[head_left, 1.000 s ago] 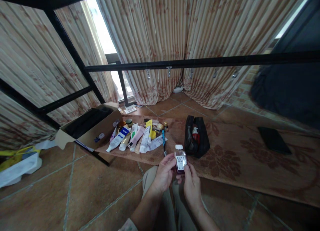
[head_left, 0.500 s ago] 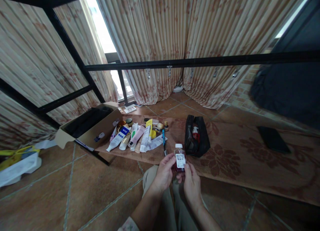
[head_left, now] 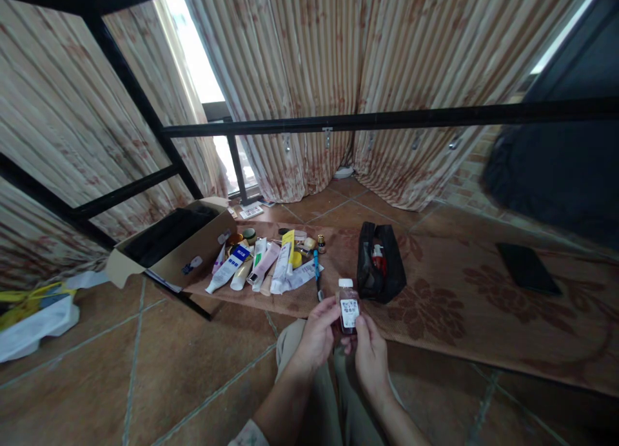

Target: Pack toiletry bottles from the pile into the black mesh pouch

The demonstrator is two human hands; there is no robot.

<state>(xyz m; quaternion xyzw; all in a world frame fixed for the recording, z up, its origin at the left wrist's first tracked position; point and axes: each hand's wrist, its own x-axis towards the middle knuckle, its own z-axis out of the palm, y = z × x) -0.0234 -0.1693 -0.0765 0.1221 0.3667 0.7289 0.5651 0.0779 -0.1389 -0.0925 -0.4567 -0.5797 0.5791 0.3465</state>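
Note:
Between my two hands, above my knees, stands a small clear bottle (head_left: 349, 312) with a white cap, a white printed label and dark reddish liquid. My left hand (head_left: 317, 330) is closed on its left side, and my right hand (head_left: 371, 352) grips its lower right side. Just beyond the bottle, an open black pouch (head_left: 394, 272) holds a red bottle (head_left: 379, 259) with a white pump top. Left of the pouch lies a blue toothbrush (head_left: 316, 269). A pile of tubes, among them a blue-and-white tube (head_left: 231, 269) and a yellow-and-white tube (head_left: 284, 262), lies farther left.
The low bench (head_left: 435, 304) has a brown flowered cover. At its left end an open cardboard box (head_left: 193, 259) holds something black. A black flat object (head_left: 527, 269) lies on the right. A dark metal bar (head_left: 309, 122) crosses ahead, before striped curtains (head_left: 319, 59).
The bottle has tilted very slightly between my fingers and its liquid looks darker. Both hands keep nearly the same place, and the things on the bench have not moved.

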